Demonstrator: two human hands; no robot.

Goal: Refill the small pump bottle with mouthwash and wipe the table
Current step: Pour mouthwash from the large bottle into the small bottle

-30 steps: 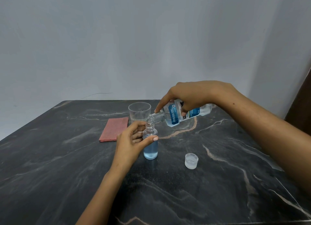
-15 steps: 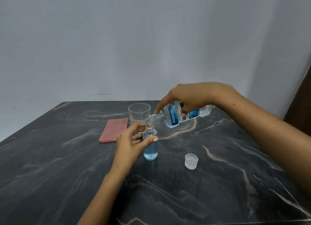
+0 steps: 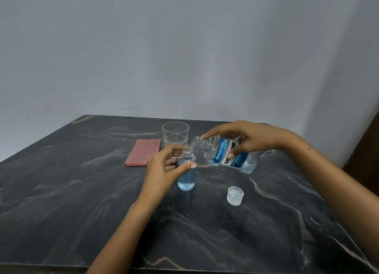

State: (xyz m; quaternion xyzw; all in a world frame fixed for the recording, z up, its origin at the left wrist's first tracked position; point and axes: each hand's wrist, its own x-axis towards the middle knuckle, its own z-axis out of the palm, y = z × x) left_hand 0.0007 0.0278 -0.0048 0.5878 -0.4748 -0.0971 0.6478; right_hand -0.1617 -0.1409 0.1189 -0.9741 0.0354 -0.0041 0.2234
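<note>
Table point(image 3: 82, 202), dark marble, carries everything. Mouthwash bottle point(image 3: 229, 153) sits at 1 o'clock of table centre, gripped from above by the right hand point(image 3: 246, 138), fingers and thumb wrapped round the body, forefinger stretched toward the neck; bottle lies tilted, open mouth aimed at 9 o'clock and raised just clear of the small bottle's mouth, not over it. No stream visible. Glass point(image 3: 175, 134) stands at 12 o'clock of the small bottle, upright; contents cannot be told. Cloth point(image 3: 143, 152), red, folded, flat at 10 o'clock, untouched. Small bottle point(image 3: 186, 171) stands upright near table centre, blue liquid filling the lower part up to about the thumb line, neck open, pump not in view. Left hand point(image 3: 164, 167) steadies it: thumb across the front, fingers curled behind. Cap point(image 3: 235, 195) rests open side up at 4 o'clock of the small bottle. Judgement: refill step in hand, pour paused or ending, bottle roughly half to two-thirds full. Next move calls either for realigning mouth over neck to top up, or righting the mouthwash bottle and capping; wiping not begun.
</note>
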